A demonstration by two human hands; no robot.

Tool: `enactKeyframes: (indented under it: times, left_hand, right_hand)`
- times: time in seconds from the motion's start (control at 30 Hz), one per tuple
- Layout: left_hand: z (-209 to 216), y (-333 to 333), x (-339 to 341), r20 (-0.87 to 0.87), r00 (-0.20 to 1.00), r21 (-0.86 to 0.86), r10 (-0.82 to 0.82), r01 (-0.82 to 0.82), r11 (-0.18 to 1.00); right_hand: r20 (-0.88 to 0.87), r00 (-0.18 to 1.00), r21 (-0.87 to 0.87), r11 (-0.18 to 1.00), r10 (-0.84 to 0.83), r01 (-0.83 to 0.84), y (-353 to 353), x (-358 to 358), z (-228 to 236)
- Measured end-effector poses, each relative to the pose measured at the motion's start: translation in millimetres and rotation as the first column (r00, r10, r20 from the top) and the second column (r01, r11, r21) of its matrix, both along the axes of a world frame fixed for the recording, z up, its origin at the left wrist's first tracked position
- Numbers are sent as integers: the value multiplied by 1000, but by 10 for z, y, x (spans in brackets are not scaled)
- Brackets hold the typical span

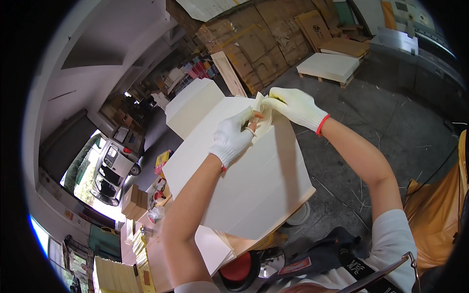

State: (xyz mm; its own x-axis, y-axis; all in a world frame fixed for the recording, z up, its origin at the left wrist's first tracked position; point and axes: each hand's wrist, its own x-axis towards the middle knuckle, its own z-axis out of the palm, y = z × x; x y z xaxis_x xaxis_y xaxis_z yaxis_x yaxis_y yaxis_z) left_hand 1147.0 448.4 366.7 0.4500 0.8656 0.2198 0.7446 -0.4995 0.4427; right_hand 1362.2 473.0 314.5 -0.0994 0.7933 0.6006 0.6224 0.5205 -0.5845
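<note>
A large stack of white die-cut paperboard sheets [244, 190] lies in front of me, with a flap at its upper left. My left hand [233, 136], in a white glove with some bare fingertips, is closed on the raised, bent edge of the sheets at the far side. Across from it, my right hand [297, 107], in a white glove with a red cuff, grips the same bent edge between thumb and fingers. Several thin layers [265, 122] fan apart between the two hands. Some of the right fingertips are hidden.
A wooden table [156, 239] at the lower left bears brown boxes [134, 201] and paper stacks [115, 276]. A low pallet with a white stack [328, 67] stands at the far right. Orange cloth [435, 195] hangs at the right. A red round stool [236, 268] is below the sheets.
</note>
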Motion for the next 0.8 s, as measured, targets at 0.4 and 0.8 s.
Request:
enactKeyframes:
  times: [0.4, 0.8]
  left_hand:
    - [-77, 79, -81, 7, 1000, 38, -29, 29, 999]
    - [-114, -15, -25, -35, 999, 194, -9, 15, 981]
  right_hand:
    - [-318, 947, -160, 987, -47, -4, 39, -130, -144]
    - [143, 978, -259, 948, -150, 183, -235, 79, 4]
